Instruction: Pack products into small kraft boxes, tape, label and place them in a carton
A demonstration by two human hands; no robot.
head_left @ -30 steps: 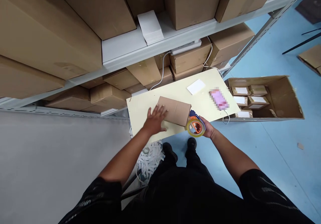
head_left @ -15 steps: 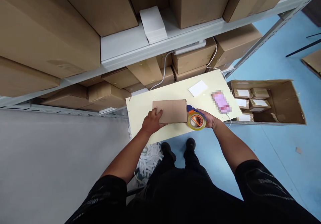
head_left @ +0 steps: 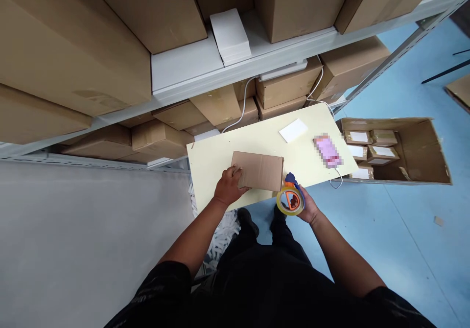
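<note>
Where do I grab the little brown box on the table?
I'd hold the brown box by its long sides, from above: it looks narrower across there than end to end. The left hand is at its left end, so come in around the middle.

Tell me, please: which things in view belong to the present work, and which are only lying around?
Apparently in use:
cardboard box, touched by the left hand
tape dispenser, held in the right hand
pale tabletop, under the box

Apparently lying around:
white flat item, on the tabletop
pinkish blurred item, also there
white stack, on the shelf
</note>
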